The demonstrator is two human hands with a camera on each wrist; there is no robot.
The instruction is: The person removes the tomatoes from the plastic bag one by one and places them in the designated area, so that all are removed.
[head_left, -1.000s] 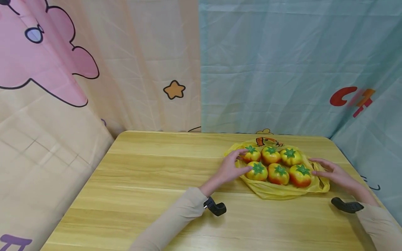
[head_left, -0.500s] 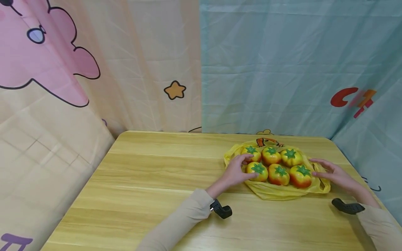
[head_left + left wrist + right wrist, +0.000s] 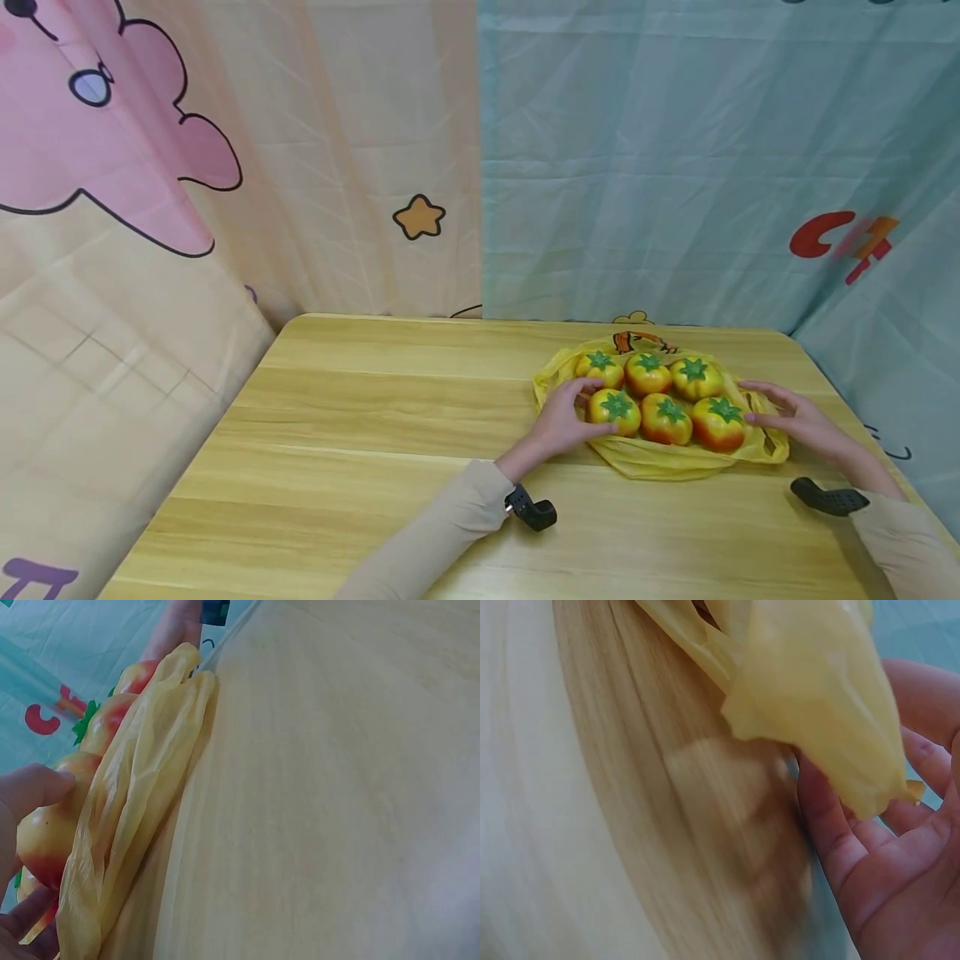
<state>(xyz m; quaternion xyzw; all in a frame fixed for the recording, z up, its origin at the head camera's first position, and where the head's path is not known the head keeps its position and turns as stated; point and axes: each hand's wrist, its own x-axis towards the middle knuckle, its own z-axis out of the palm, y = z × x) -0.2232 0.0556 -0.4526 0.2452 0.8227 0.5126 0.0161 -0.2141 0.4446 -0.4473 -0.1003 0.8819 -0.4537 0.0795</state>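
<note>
Left hand, head view: the left hand (image 3: 562, 422) is half open, thumb and fingers curved round the front left fruit (image 3: 615, 410), the thumb on its near side.
Right hand, head view: the right hand (image 3: 806, 417) has thumb and forefinger apart at the right end of the yellow bag (image 3: 660, 463), the thumb tip beside the front right fruit (image 3: 717, 425).
Fruits, head view: six, red-yellow with green star-shaped tops, in two rows of three on the spread bag.
Table, head view: the wooden table (image 3: 360, 417) bears the bag on its right side, towards the back.
Room, head view: a beige curtain (image 3: 360, 158) with an orange star (image 3: 419, 217) and a pink figure (image 3: 97, 133) on the left; a pale blue curtain (image 3: 660, 167) on the right.
Left hand, left wrist view: the thumb presses the fruit's side; fingers sit below it, next to the gathered bag edge.
Right hand, right wrist view: fingers bent, a crumpled bag end lying against them; whether they pinch it, I cannot tell.
Surroundings, right wrist view: wood grain left, blue cloth upper right.
</note>
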